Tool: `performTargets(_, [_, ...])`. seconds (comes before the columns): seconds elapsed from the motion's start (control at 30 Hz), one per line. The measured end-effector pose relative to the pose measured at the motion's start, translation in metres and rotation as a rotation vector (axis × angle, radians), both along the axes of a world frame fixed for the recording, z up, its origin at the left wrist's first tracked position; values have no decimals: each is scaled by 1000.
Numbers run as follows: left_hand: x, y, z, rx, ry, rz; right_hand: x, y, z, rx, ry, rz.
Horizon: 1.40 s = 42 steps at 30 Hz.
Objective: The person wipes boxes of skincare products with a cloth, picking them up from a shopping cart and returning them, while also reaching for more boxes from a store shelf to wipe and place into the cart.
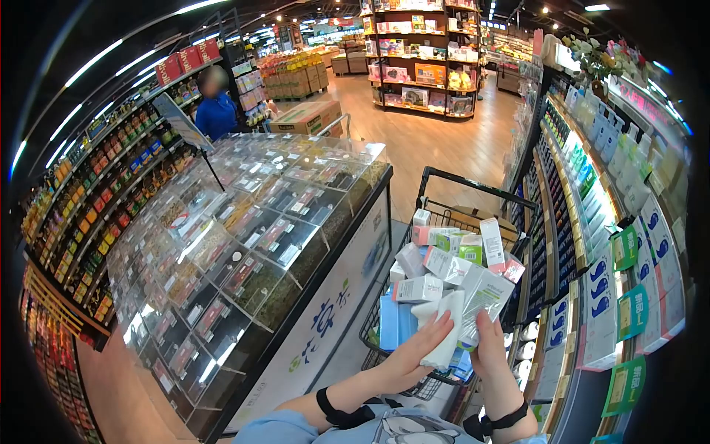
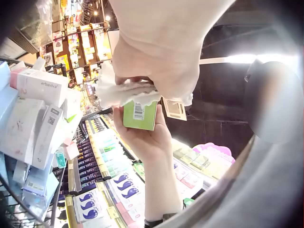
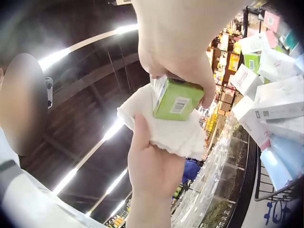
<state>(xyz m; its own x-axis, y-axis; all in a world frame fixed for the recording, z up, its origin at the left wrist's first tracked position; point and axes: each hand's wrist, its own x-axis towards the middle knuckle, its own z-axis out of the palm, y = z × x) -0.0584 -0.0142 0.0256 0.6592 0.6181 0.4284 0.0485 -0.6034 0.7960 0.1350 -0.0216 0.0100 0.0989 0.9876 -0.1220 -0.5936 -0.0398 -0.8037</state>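
Observation:
My left hand [image 1: 416, 354] holds a folded white cloth [image 1: 447, 337], with the thumb pressed over it in the right wrist view. Opposite, my right hand [image 1: 491, 349] grips a white box [image 1: 486, 290] by its sides. The box's green end with a barcode label [image 3: 178, 100] points toward me, and the cloth [image 3: 164, 130] lies against one side of it. In the left wrist view the cloth [image 2: 124, 92] covers part of the box above its green end [image 2: 140, 116]. Both hands are raised above a loaded shopping cart.
The black wire cart [image 1: 366, 339] holds a heap of white, pink and green boxes [image 1: 421, 288] and a blue pack [image 1: 396, 322]. Clear bulk-food bins [image 1: 244, 244] stand at left. Shelves of boxed goods [image 1: 599, 311] run close at right. Beyond the bins is a person in blue [image 1: 217, 115].

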Motion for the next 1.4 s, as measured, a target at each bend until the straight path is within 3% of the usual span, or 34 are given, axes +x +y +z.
performTargets(0.17, [-3, 0, -4, -146, -45, -56, -5, 1, 6, 5, -93, -34])
performTargets(0.37, [0, 1, -4, -309, -179, 80, -19, -6, -8, 1, -230, 102])
performTargets(0.43, [-6, 1, -15, -818, -396, 84, -19, -6, 2, 208, -280, 245])
performTargets(0.47, [-14, 6, -29, -983, -372, 145, -13, -8, 8, 132, -260, 311])
performTargets(0.5, [-18, 6, -27, -982, -371, 143, -6, -8, 11, 133, -260, 308])
performTargets(0.57, [-25, 9, -17, -1240, -713, 23, 6, -7, 16, 221, -629, 281])
performTargets(0.6, [-29, 12, -14, -1266, -659, 10, 6, -6, 20, 288, -674, 179])
performTargets(0.63, [-30, 11, -13, -1265, -657, 7, 4, -8, 20, 288, -675, 176])
performTargets(0.7, [-30, 11, -14, -1414, -573, -132, 1, -11, 21, 308, -386, 267])
performTargets(0.73, [-30, 11, -18, -1470, -532, -100, -4, -14, 25, 245, -245, 263])
performTargets(0.87, [-24, 14, -19, -1487, -484, -77, -7, -14, 25, 207, -223, 217])
performTargets(0.97, [-17, 13, -27, -1528, -481, -45, -10, -14, 20, 295, -346, 116])
performTargets(1.03, [-17, 12, -29, -1626, -561, -58, -10, -13, 13, 440, -738, 87])
performTargets(1.27, [-28, 11, -26, -1658, -535, -33, -11, -7, 9, 451, -718, -36])
performTargets(1.33, [-31, 12, -14, -1519, -404, 172, -9, -2, 1, 396, -701, -135])
performTargets(1.37, [-30, 12, -16, -1520, -402, 169, -9, -2, 2, 396, -703, -137])
performTargets(1.4, [-29, 12, -18, -1263, -357, 287, -11, -3, 4, 291, -699, -94])
